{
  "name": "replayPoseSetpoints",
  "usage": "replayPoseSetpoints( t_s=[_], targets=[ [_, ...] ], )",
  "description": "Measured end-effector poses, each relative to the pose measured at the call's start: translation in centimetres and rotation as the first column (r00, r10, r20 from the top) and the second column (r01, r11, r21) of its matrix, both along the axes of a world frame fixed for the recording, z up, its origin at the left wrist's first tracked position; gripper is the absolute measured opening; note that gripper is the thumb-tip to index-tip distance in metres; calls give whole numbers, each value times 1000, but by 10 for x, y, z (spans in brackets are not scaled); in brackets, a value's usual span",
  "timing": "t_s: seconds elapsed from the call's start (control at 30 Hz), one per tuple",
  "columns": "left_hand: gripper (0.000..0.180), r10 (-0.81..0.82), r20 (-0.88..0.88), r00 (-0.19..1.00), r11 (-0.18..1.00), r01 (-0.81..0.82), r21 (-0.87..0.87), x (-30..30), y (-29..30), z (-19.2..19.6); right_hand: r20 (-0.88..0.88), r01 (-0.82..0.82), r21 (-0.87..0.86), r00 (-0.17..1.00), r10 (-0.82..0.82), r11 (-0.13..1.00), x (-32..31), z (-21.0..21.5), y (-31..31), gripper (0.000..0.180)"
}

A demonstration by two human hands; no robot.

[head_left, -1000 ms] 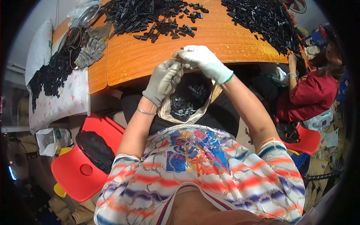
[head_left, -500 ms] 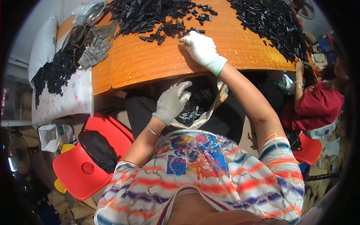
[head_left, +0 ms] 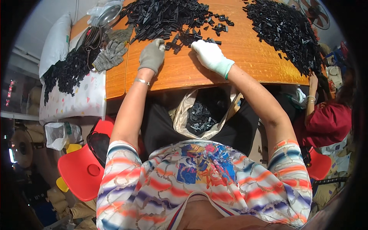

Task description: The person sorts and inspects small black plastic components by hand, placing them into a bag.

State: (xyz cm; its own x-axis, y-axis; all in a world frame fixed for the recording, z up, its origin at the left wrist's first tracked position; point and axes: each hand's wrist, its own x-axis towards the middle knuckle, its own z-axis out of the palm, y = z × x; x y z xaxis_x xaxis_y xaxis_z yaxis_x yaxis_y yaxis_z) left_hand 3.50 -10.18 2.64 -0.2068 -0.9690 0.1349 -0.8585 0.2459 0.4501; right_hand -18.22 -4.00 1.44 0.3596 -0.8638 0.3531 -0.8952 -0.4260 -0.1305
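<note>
On the orange wooden surface (head_left: 237, 57), at twelve o'clock from the person, both gloved hands rest at the near edge of a large heap of small black plastic pieces (head_left: 165, 15): the left hand (head_left: 152, 55), in a grey glove, curls loosely over a few pieces, and the right hand (head_left: 209, 55), in a white glove, lies palm-down with fingers half-bent, seemingly raking pieces closer. One open beige bag of black pieces (head_left: 201, 117) sits in the lap at six o'clock, likely to catch them; two spare grey knit gloves (head_left: 111, 55) lie at nine o'clock.

A small sorting workshop: heaps of black plastic parts (head_left: 165, 15) cover the orange tabletop (head_left: 245, 57), spare work gloves (head_left: 111, 55) beside them, red plastic chairs (head_left: 82, 170) below its edge.
</note>
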Motion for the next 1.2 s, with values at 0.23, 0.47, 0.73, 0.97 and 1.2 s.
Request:
replayPoseSetpoints(
  t_s=[0.23,0.47,0.73,0.97,1.2],
  targets=[
    [21,-47,32,998,999,48,-20,-11,0,4,468,114,72,873,-134,991,-3,9,31,15],
    [17,-70,-25,997,977,64,-202,4,1,-15,539,196,86,815,-211,977,3,-10,57,8],
    [19,-24,149,988,988,46,-145,-1,-2,-8,275,197,80,938,-212,977,4,-13,67,10],
    [27,-85,-102,991,951,50,-305,18,5,-30,292,232,199,914,-283,952,10,7,68,16],
    [26,22,-976,216,895,430,115,-4,79,-1,774,78,299,563,-289,951,48,37,70,22]
  ],
)
